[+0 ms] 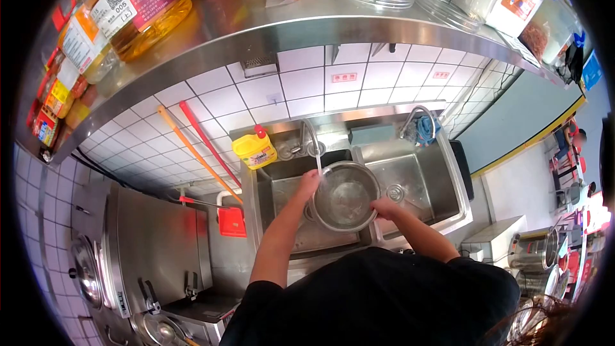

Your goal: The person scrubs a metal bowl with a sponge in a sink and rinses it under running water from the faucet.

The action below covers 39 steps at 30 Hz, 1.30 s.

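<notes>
A round metal basin (346, 197) is held over the double steel sink (378, 238), partly across the divider between its two bowls. Water runs from the left faucet (312, 129) down to the basin's far left rim, and some water appears to lie inside. At that rim, close to the stream, my left hand (309, 184) grips the basin. My right hand (384, 208) is closed on the opposite rim, at the right side. The fingertips of both hands are partly hidden.
A yellow jug (255, 150) with a red cap stands at the sink's back left corner. A blue cloth (425, 129) hangs by the right faucet (410, 118). Overhead, a steel shelf (269, 32) carries bottles and jars. Orange (195, 150) and red poles (208, 141) lean left.
</notes>
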Tool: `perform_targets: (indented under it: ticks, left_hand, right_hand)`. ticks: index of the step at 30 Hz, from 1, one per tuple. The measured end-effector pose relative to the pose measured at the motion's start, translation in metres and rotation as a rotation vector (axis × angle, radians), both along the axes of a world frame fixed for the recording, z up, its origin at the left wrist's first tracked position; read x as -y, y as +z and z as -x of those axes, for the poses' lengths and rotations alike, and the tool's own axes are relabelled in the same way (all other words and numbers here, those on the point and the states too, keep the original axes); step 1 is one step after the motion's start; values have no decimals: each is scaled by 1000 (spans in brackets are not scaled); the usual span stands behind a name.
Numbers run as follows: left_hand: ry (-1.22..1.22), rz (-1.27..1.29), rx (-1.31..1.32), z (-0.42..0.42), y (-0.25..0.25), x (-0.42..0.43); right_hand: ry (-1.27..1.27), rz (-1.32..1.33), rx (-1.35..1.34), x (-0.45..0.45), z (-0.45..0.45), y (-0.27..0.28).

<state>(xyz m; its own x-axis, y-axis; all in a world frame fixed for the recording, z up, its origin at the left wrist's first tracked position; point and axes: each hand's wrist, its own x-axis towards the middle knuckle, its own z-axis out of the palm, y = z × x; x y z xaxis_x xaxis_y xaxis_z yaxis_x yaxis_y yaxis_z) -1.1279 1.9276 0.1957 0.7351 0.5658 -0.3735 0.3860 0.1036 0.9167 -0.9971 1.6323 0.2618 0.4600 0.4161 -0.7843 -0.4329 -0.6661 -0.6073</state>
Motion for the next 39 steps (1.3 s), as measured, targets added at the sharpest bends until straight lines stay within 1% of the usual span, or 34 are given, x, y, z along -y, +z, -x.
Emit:
perform_targets:
  ticks: [1,4,7,10,13,16,17,18,19,20,22,24,25,26,28,31,34,37,38,39]
  left_hand:
    - [101,119,90,-1,2,1]
    - [156,671,512,-6,7,4]
    - [-42,439,209,4,4,11]
    - [6,377,38,12,3,20]
    - [-111,311,-215,22,17,17]
    - [-63,589,-167,34,34,25]
    - [-58,664,-134,36,36,25]
    - [-53,740,-101,38,30,25]
    - [-48,816,-70,38,22,25]
    - [-30,807,-23,37,13,26]
    - [7,787,73,29,-12,27]
    - [107,790,93,21,-48,27]
    - [155,791,103,18,-51,28]
    - [212,800,166,16,-54,30]
    - [329,815,293,11,-40,33]
    - [279,699,514,7,-24,32]
    - [262,712,541,7,-24,26]
    - [332,886,550,4,-37,21]
    - [274,1009,535,9,-43,19]
    - [215,1131,520,16,-17,19]
  right_hand:
    - [11,-6,11,2,-1,2]
    - [-107,-53,-34,11,-4,0]
    - [-94,-56,-108,14,-11,-8]
    - [-162,-60,-116,9,-5,-8]
    - [-128,-32,-88,6,-6,-18]
    - [-124,-66,-82,7,-15,-30]
    - [-162,-85,-73,5,-18,-36]
    - [-201,-102,-63,5,-24,-59]
    - [-241,-119,-55,4,-23,-62]
    - [-249,-117,-31,5,-24,-64]
    - [-264,-114,19,-6,-15,-33]
    - [-256,-95,122,-15,-4,-8]
    - [-254,-86,174,-18,-4,-5]
    - [-229,-84,183,-20,-4,-1]
    - [-177,-80,199,-22,-4,3]
    - [-250,-113,155,-25,-3,8]
    - [-286,-143,207,-28,5,10]
    - [-292,-176,176,-25,4,8]
    - [-288,-186,181,-24,3,3]
    - [-282,-197,188,-20,-3,-18]
